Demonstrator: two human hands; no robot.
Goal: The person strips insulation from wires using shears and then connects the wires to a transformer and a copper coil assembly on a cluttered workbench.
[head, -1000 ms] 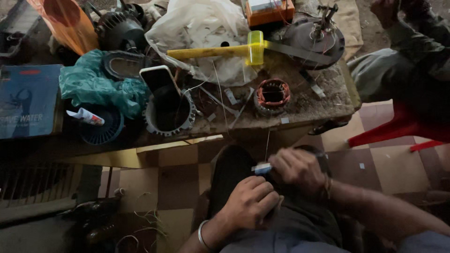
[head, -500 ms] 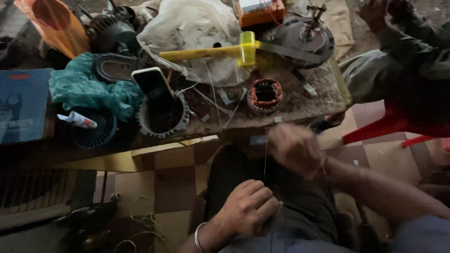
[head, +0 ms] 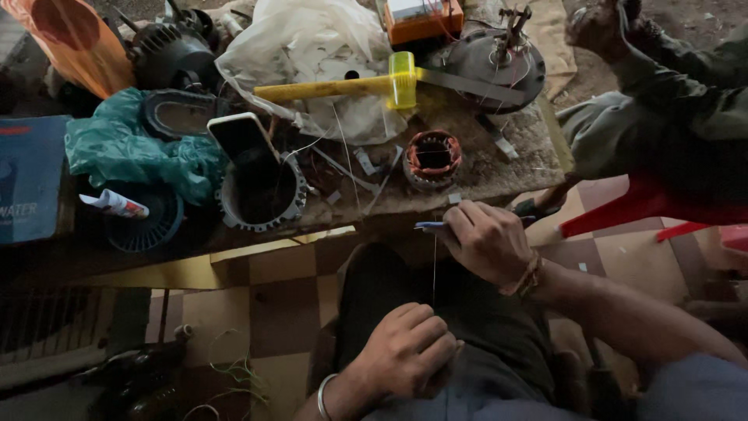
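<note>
Looking down from the head view: the right hand [head: 487, 242] is hovering just off the near edge of the workbench [head: 499, 168], knuckles up, fingers curled tight and pinching a thin blue-handled tool [head: 430, 226] that's poking out to the left. The left hand [head: 407, 351] is sitting lower, over the lap, balled into a loose fist with a metal bangle at the wrist. A fine thread [head: 434, 269] is running straight between the two hands, taut; the left fingers are pressed together around its lower end, though the exact pinch is hidden.

Up on the bench, near its front edge, a small stator [head: 433, 158] with coppery windings is sitting just above the right hand. Further left a bigger toothed metal ring [head: 261, 195] is holding a phone [head: 241, 138] leaning in it. A yellow plastic mallet [head: 351, 86] is lying across a crinkly clear plastic bag [head: 312, 54], and a teal rag [head: 136, 152] is bunched toward the left edge. Another person's sleeve [head: 686, 86] is showing at the right.
</note>
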